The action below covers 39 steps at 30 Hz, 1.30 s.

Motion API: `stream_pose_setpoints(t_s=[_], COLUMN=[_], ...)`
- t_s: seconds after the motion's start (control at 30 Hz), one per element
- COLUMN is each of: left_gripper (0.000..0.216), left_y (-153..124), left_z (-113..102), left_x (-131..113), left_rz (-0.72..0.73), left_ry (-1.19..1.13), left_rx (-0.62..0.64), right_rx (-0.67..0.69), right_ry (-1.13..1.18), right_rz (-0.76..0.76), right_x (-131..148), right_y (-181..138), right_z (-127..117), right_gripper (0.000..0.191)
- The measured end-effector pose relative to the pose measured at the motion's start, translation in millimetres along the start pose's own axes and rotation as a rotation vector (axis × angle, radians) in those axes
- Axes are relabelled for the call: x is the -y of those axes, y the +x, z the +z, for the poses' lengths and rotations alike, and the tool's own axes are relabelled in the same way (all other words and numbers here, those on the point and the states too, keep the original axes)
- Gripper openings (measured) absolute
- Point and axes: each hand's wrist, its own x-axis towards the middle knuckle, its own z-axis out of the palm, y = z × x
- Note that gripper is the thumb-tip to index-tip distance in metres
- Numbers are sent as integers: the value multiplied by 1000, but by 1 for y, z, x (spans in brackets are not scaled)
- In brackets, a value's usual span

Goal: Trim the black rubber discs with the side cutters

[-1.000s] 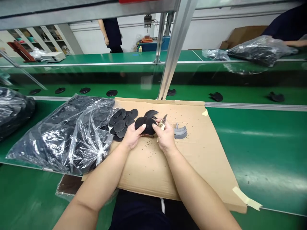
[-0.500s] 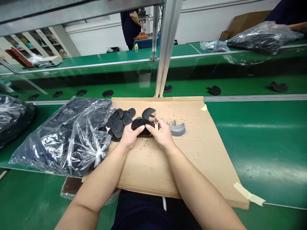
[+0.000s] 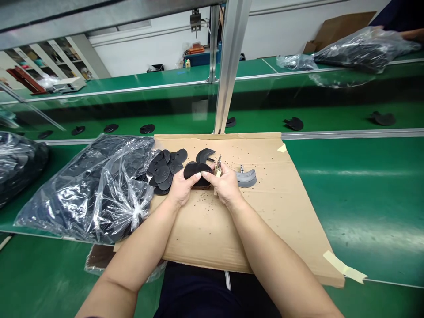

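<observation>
Both my hands hold a thin black rounded plastic piece (image 3: 198, 169) over the cardboard sheet. My left hand (image 3: 180, 186) pinches its near left side, thumb on top. Against its right side presses the thumb of my right hand (image 3: 228, 185), which also keeps a pair of nippers (image 3: 218, 167) with cream handles and metal jaws pointing away from me. Beyond the piece lie black curved parts (image 3: 204, 155). To the right of my right hand rests a stack of grey curved parts (image 3: 247, 178). Several black discs (image 3: 162, 173) are heaped left of my left hand.
The taped cardboard sheet (image 3: 278, 229) carries scattered black crumbs. A clear plastic bag (image 3: 82, 190) of black parts stands on the left. Behind the cardboard, a green belt (image 3: 258, 121) carries several black parts beside a metal post (image 3: 228, 66). A co-worker's arm touches a bag (image 3: 357, 51) at far right.
The black piece has turned and shows one broader rounded face. The nippers have swung slightly right. Parts on the belt have shifted a little left. A person in the background has mostly left view.
</observation>
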Motion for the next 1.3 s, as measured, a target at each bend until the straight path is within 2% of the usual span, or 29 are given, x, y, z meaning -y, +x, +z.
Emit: stream_pose_setpoints(t_s=[0.13,0.3,0.5,0.73,0.87,0.93,1.03,1.13,1.2,1.3], left_gripper=[46,44,39,32,19,15,24,27,30,30], left_y=[4,4,2,-2,-6,-5,2,23,47,94], left_z=[-4,-10,-12,-11,-3,3,11,14,12,6], left_x=[-5,-7,-5,-6,-10,-15,-26,-35,-41,-57], left_rz=[-174,-341,-373,-356,-286,-219,-101,69,203,438], left_ry=[-93,-154,-210,-134,-145,-121,-38,64,263,926], left_rx=[-60,11,121,41,4,-109,-303,-417,-498,-568], right_rx=[94,131,168,208,154,62,-133,-260,-287,-290], right_ry=[23,-264,-471,-507,-499,-493,-470,-440,-419,-383], right_rz=[-82,-303,-543,-652,-658,-599,-490,-399,-372,-367], right_x=[-2,-1,3,4,-2,-7,-15,-19,-21,-20], right_y=[-2,-9,-14,-14,-15,-12,-7,-1,1,2], right_z=[-1,-2,-1,-3,-3,-3,-4,-5,-7,-8], right_gripper=[35,23,16,11,12,15,17,14,14,12])
